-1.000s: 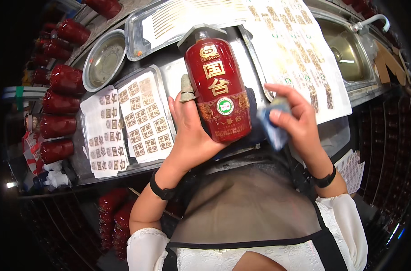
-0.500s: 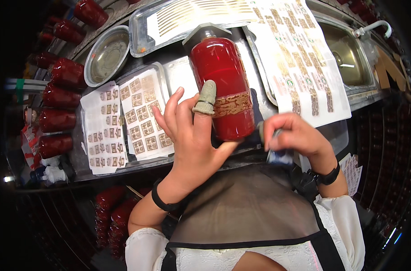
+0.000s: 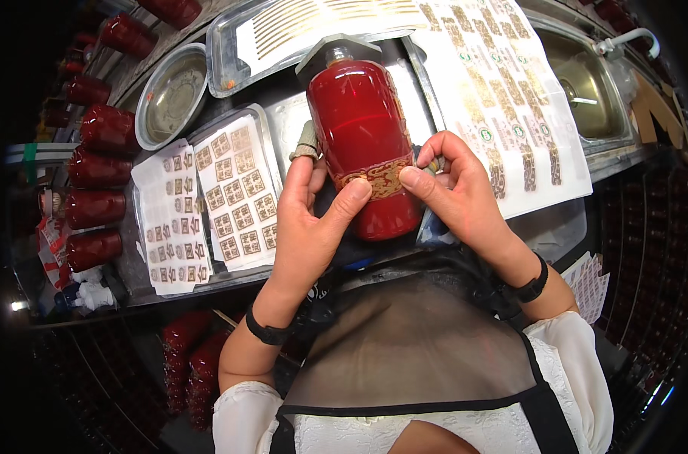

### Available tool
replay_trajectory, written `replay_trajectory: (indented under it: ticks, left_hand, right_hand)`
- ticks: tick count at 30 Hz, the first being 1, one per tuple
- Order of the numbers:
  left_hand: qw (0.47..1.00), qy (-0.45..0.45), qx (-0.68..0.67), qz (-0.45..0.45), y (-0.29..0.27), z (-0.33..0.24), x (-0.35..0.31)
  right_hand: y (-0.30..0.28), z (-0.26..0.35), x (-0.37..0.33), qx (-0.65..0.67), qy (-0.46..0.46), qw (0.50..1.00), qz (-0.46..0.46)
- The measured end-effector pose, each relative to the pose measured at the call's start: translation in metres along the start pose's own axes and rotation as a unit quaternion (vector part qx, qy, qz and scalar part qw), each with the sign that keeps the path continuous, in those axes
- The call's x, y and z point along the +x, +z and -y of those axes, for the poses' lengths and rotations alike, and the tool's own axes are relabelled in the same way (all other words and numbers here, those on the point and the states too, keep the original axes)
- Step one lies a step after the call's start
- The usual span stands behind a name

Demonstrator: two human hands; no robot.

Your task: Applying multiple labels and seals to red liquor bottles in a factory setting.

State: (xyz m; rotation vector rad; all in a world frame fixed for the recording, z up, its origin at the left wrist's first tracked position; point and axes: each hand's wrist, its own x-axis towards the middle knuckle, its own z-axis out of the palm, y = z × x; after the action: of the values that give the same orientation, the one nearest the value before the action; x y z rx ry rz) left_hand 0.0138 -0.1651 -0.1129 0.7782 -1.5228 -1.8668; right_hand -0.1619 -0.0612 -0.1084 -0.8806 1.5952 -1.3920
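A red glass bottle (image 3: 363,113) lies on its side in front of me, its neck pointing away into a dark grey holder (image 3: 304,63). Around its lower part runs a gold patterned band decal (image 3: 382,178). My left hand (image 3: 313,200) grips the bottle's left side, thumb pressed on the band; a grey-green finger cot (image 3: 304,142) covers one fingertip. From the right, my right hand (image 3: 451,185) holds the bottle too, its thumb on the band's right end and its fingers curled at the side. Part of a blue-and-white thing (image 3: 434,231) shows below the right hand; its kind is unclear.
Decal sheets (image 3: 242,193) lie on a tray at left, with larger sheets (image 3: 503,98) at right. A round metal bowl (image 3: 171,97) stands back left, beside several red bottles (image 3: 96,208). Beyond the right sheets is a sink (image 3: 586,91) with a white tap (image 3: 627,41).
My right hand has come from beside the bottle onto the band's right end. My left hand has shifted from the bottle's top to its left side, thumb now on the band.
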Motion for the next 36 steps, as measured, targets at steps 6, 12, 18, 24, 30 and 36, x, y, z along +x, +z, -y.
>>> replay_trajectory:
  ticks: [6, 12, 18, 24, 30, 36]
  left_hand:
    - [1.000, -0.014, -0.013, -0.004, -0.003, 0.002, 0.001]
    - [1.000, -0.006, -0.019, 0.009, -0.003, 0.003, 0.001]
    - [1.000, 0.004, -0.022, 0.008, -0.005, 0.005, 0.000]
    - [0.999, 0.009, -0.050, -0.006, -0.008, 0.007, -0.004]
    - [0.989, 0.070, 0.129, 0.005, -0.012, 0.003, -0.010]
    - [0.988, 0.068, 0.137, -0.031, -0.013, 0.012, -0.011]
  right_hand:
    - [0.001, 0.006, -0.001, 0.044, 0.017, 0.999, 0.009]
    - [0.001, 0.009, 0.000, 0.000, 0.022, 1.000, 0.022]
    - [-0.013, 0.000, 0.004, 0.068, 0.066, 0.995, -0.034]
    - [-0.029, 0.006, 0.004, 0.155, 0.072, 0.976, -0.134]
    - [0.015, 0.019, -0.028, -0.054, -0.090, 0.984, -0.143]
    - [0.041, 0.033, -0.027, -0.342, -0.393, 0.850, -0.075]
